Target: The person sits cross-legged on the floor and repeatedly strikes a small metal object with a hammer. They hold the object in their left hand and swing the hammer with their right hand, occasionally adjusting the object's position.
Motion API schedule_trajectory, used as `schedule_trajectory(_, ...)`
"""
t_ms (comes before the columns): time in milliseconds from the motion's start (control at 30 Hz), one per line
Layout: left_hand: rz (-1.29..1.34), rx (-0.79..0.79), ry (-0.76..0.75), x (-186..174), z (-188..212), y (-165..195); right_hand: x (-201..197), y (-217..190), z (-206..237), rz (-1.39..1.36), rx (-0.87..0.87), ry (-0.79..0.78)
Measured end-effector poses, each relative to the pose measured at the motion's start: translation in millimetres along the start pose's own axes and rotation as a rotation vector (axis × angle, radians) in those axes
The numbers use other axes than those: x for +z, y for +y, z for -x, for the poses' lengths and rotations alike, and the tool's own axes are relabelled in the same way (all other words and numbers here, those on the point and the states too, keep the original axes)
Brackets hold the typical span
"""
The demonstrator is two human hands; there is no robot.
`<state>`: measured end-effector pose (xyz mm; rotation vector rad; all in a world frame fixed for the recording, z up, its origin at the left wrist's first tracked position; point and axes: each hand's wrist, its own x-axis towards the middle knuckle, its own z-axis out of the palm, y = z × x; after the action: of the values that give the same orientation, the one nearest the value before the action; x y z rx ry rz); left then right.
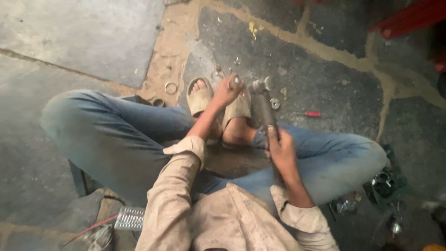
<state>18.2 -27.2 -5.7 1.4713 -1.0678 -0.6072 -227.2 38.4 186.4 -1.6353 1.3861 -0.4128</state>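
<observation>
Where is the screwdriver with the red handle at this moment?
In the head view, the red-handled screwdriver lies on the stone floor, right of the hammer and the sandalled feet.

A dark-handled hammer (264, 109) with a grey metal head is pointing away over the sandalled feet, gripped at its handle's near end. A small metal piece (236, 80) is sitting pinched upright just beside the hammer's head.

hammer (264, 108) right of the sandalled feet (218, 104) — screwdriver (312, 114) farther right, metal ring (171, 88) left
</observation>
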Motion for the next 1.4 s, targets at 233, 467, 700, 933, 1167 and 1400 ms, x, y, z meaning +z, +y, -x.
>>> schedule_trajectory(233,-0.009,-0.095,-0.067,-0.6,2.9,14.3,-94.2,-133.7,11.9,-0.776,-0.84,0.302)
schedule_trajectory(467,-0.003,0.193,0.128,2.3,-7.1,4.9,24.7,-3.4,1.5,0.07,0.021,-0.037)
schedule_trajectory(700,-0.006,-0.277,0.047,-12.2,-12.4,1.8,10.8,55.9,-4.2,-0.149,0.167,0.075)
schedule_trajectory(933,0.146,-0.174,0.067,-11.1,-10.9,4.8,26.6,33.1,12.4,-0.252,0.343,-0.063)
schedule_trajectory(1167,0.124,-0.199,0.029,-10.3,-6.0,-2.6,22.8,31.1,12.3,-0.257,0.357,-0.078)
schedule_trajectory(1400,0.049,-0.133,0.099,-2.3,-5.4,-7.1,20.5,14.3,8.0,-0.211,0.304,-0.082)
